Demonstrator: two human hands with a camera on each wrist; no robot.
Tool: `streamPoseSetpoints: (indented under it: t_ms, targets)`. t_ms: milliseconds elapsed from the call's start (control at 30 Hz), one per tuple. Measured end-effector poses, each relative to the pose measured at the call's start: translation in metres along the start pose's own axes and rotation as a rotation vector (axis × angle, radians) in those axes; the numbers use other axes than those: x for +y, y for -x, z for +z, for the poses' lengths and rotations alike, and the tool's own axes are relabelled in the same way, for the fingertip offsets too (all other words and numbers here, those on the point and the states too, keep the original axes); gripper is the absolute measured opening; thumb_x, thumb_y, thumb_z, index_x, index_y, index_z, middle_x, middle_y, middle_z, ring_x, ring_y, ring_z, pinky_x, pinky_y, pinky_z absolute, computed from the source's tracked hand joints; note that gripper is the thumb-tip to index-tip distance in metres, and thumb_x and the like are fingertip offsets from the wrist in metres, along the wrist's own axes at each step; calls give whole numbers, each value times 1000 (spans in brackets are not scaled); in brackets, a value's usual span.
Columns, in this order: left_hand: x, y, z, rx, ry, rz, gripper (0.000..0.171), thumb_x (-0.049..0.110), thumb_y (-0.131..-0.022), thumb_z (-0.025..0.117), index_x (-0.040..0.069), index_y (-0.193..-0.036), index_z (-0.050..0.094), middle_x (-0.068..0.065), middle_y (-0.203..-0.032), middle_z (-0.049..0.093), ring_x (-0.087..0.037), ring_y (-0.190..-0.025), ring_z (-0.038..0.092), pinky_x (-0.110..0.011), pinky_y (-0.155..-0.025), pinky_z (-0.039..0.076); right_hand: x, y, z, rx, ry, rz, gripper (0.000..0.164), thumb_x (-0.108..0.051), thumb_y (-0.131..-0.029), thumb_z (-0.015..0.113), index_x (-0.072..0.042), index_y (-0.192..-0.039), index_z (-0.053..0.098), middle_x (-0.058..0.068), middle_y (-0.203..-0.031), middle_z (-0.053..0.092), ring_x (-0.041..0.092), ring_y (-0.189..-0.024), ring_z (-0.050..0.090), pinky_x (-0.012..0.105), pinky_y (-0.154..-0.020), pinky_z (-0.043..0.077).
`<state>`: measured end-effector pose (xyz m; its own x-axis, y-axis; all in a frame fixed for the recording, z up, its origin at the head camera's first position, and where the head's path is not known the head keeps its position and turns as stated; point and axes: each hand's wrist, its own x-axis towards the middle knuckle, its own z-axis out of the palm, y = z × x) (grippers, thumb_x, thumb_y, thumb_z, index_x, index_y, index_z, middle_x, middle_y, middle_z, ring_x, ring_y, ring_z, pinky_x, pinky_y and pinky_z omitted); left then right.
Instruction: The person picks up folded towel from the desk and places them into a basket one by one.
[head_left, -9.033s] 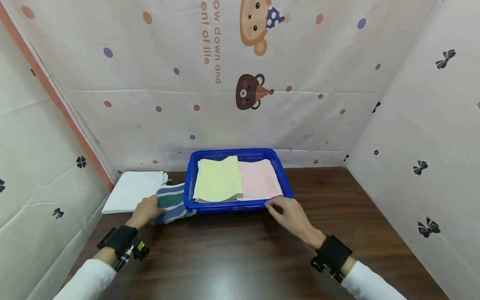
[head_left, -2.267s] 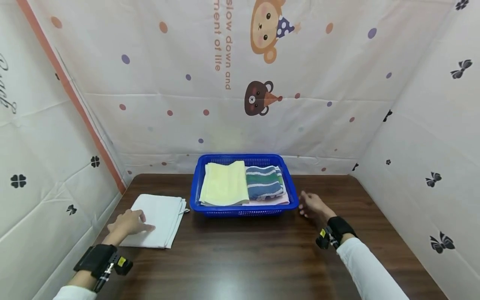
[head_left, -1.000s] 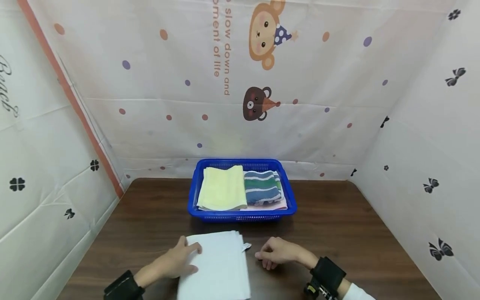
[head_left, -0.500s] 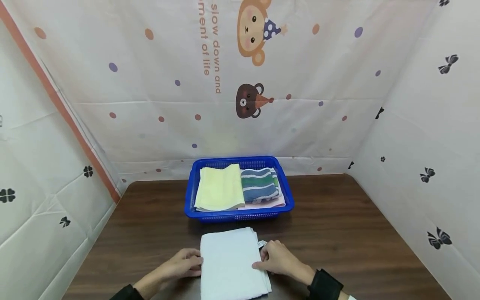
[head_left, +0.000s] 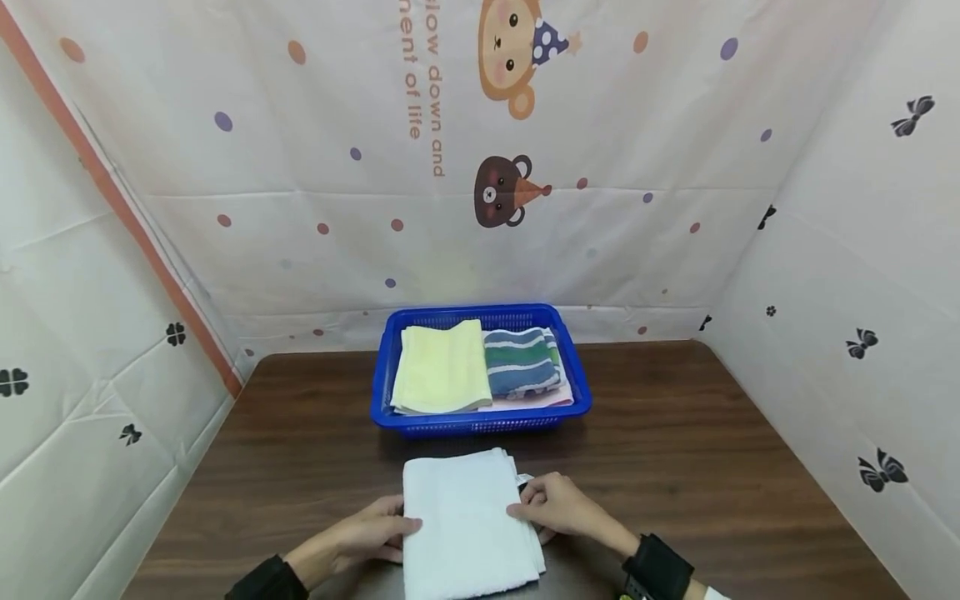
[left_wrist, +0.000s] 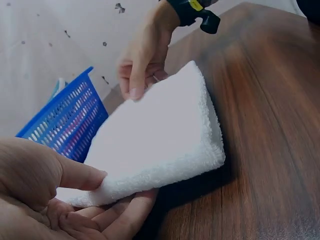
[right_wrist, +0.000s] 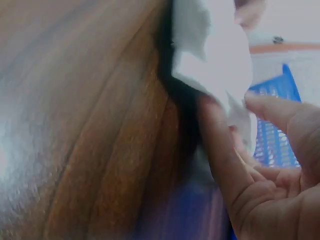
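A folded white towel [head_left: 468,525] hangs level just over the table's near middle, in front of the basket. My left hand [head_left: 367,535] pinches its left edge, thumb on top and fingers beneath, as the left wrist view shows of the towel [left_wrist: 155,135]. On the opposite edge my right hand [head_left: 562,507] pinches the towel between thumb and fingers, beside a small tag [head_left: 523,480]. Behind stands a blue plastic basket [head_left: 480,425]. In its left half lies a folded yellow towel [head_left: 442,367]; in the right half a striped towel [head_left: 521,364] rests on a pink one [head_left: 528,402].
The brown wooden table [head_left: 675,450] reaches back to a patterned cloth wall [head_left: 337,250]. More cloth closes in the left and right sides. The basket's near rim stands a short way beyond the white towel.
The striped towel went from the table's left into the basket. The white towel came from the left to the near middle. My right hand moved in and took hold of its right edge.
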<state>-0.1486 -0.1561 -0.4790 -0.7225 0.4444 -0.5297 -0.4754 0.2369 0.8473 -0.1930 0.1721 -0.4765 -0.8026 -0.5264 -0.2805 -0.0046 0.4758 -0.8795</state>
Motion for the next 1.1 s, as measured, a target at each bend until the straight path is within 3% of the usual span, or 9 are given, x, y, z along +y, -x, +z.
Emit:
streamPoseSetpoints:
  t_ms: [133,267,500,767,933,1100]
  targets:
    - [0,0,0,14,4,-12,38,20,-105,56,-5,-133,52,-7,-106,72,-14,-93,69,-33,-84,60,3,-2,-5,14,-190,148,36,-33,-96,71,3,-96,75,3,-66,71,9,-55,69,28,-55,61]
    - [1,1,6,78,9,-22,36,21,-106,53,-5,-129,55,-7,-101,73,-14,-88,70,-34,-82,61,3,-3,-7,-14,-230,185,41,-37,-97,69,4,-92,75,0,-64,69,6,-55,68,24,-55,59]
    - [2,1,10,82,39,-13,29,21,-107,49,-3,-121,56,-5,-96,69,-15,-84,67,-31,-76,60,-3,-8,-1,14,-160,146,34,-28,-92,76,4,-103,75,-2,-65,69,5,-51,62,24,-51,58]
    - [5,4,11,172,62,46,44,26,-106,54,-8,-134,53,-7,-97,72,-15,-82,70,-33,-73,62,-12,-3,-2,45,-206,133,30,-13,-91,76,7,-110,65,6,-74,75,8,-57,68,30,-54,60]
    - [16,13,18,208,48,94,45,28,-104,55,-7,-133,55,-5,-96,73,-14,-81,70,-33,-70,62,-29,6,-5,44,-191,77,27,-13,-90,78,6,-105,67,6,-73,74,8,-56,67,30,-53,60]
    - [38,29,23,241,56,156,47,28,-102,57,-7,-133,56,-2,-93,73,-14,-81,70,-34,-69,61,-58,22,-20,-2,-206,0,20,-13,-91,76,3,-98,66,1,-69,72,9,-56,67,34,-55,61]
